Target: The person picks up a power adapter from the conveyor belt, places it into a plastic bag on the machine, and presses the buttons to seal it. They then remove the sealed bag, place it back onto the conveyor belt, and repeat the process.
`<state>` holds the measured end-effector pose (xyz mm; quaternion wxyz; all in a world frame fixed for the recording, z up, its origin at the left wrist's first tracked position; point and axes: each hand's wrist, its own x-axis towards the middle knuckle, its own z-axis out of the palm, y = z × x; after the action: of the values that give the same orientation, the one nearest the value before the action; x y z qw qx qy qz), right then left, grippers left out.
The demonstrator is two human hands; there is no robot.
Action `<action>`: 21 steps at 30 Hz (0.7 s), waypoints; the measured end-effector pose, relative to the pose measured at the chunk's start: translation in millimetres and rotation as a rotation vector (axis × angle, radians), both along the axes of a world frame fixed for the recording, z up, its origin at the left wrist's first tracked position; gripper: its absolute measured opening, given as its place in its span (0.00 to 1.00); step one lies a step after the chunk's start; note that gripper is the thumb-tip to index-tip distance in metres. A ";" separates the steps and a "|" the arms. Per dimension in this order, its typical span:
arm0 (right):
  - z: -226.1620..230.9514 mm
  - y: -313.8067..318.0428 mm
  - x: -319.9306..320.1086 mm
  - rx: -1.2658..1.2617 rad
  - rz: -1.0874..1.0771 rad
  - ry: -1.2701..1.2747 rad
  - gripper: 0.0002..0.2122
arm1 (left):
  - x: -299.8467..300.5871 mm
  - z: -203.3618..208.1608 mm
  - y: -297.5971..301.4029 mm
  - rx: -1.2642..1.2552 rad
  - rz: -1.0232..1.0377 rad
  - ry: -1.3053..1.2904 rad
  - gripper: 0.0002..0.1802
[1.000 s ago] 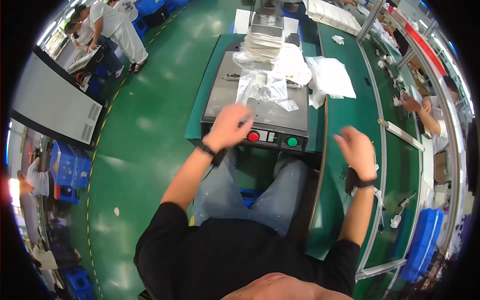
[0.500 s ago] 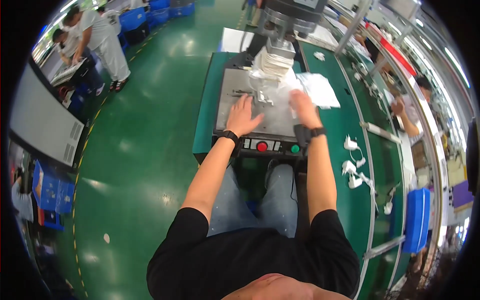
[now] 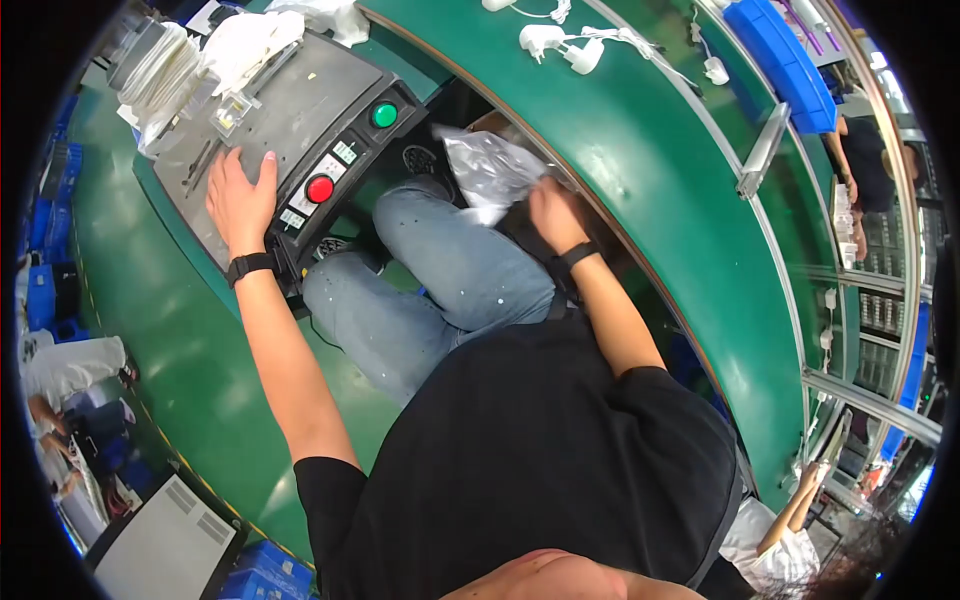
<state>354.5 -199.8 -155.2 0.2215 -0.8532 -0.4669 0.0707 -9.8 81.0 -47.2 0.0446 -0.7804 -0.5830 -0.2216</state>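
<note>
My left hand lies with fingers spread on the grey metal plate of a bench machine, close to its red button. My right hand, smeared by motion, grips the edge of a crumpled, shiny see-through plastic bag. The bag hangs over the gap between the machine and the green bench, just past my right knee. On the plate stand a small clear fixture and the machine's head, wrapped in a white layered pad. A green button sits at the panel's right end.
A long green bench runs along my right side. White plug adapters with cords lie on it. A blue bin and metal rails stand beyond. Co-workers sit past the rails, and others are at the far left.
The view has turned to the right. My right hand has left the plate and come toward my right side, now with the plastic bag in it. My left hand remains on the plate.
</note>
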 end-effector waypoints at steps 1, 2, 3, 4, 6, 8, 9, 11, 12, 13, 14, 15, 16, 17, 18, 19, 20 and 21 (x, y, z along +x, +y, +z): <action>-40.9 -8.5 25.1 -0.148 -0.163 -0.003 0.11 | 2.9 -3.1 -2.2 -0.013 -0.015 -0.013 0.38; -74.6 -27.3 60.5 -0.247 -0.194 0.044 0.14 | 12.5 -4.5 -3.2 -0.024 -0.041 -0.046 0.38; -102.1 -50.7 97.0 -0.344 -0.228 0.091 0.18 | 23.3 -5.5 -4.2 -0.035 -0.070 -0.082 0.38; -120.6 -60.4 85.9 -0.494 -0.156 0.104 0.21 | 9.6 -13.6 -7.5 -0.046 -0.056 -0.052 0.38; -134.5 -58.0 58.4 -0.624 -0.056 0.120 0.24 | -16.6 -8.2 -9.2 -0.019 -0.020 -0.018 0.37; -149.4 -51.5 39.3 -0.599 -0.097 0.341 0.27 | -29.1 -2.5 -6.0 -0.006 -0.002 0.004 0.37; -159.4 -45.5 28.7 -0.589 -0.114 0.456 0.28 | -37.2 0.2 -5.1 -0.013 0.032 0.041 0.37; -196.5 -69.3 89.2 -0.678 -0.048 0.407 0.29 | -6.1 6.4 -3.2 -0.027 0.054 0.026 0.37; -205.5 -79.6 128.8 -0.783 0.025 0.366 0.29 | 7.8 5.5 -4.5 -0.034 0.036 -0.011 0.37; -209.7 -102.0 164.0 -0.890 0.087 0.326 0.29 | 26.4 4.1 -5.7 -0.014 0.008 -0.056 0.36; -220.2 -99.7 157.7 -0.886 0.095 0.343 0.29 | 27.8 1.5 -5.4 0.017 0.004 -0.040 0.36; -221.6 -88.8 144.7 -0.880 0.102 0.314 0.27 | 22.9 1.2 -4.3 0.050 0.010 -0.018 0.35; -215.7 -73.3 130.6 -0.872 0.116 0.283 0.25 | 16.0 1.6 -2.7 0.057 0.026 0.006 0.35; -205.9 -57.4 111.3 -0.866 0.136 0.252 0.23 | 5.1 0.2 -1.9 0.054 0.017 0.023 0.35; -191.3 -47.4 93.3 -0.862 0.166 0.262 0.23 | -2.7 -0.9 -1.2 0.051 0.006 0.035 0.35; -167.9 -27.4 65.9 -0.787 0.210 0.271 0.23 | -19.2 1.7 0.6 0.059 0.017 0.052 0.35; -135.4 -3.0 44.4 -0.706 0.253 0.268 0.22 | -20.3 0.4 -2.6 0.039 0.038 0.053 0.35; -101.7 15.8 32.9 -0.626 0.283 0.257 0.22 | -8.7 -1.6 -8.6 0.018 0.049 0.039 0.35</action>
<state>387.4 -184.0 -256.9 -0.0057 -0.7908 -0.5044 0.3467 -18.5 72.5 -48.8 0.0684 -0.7695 -0.5990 -0.2106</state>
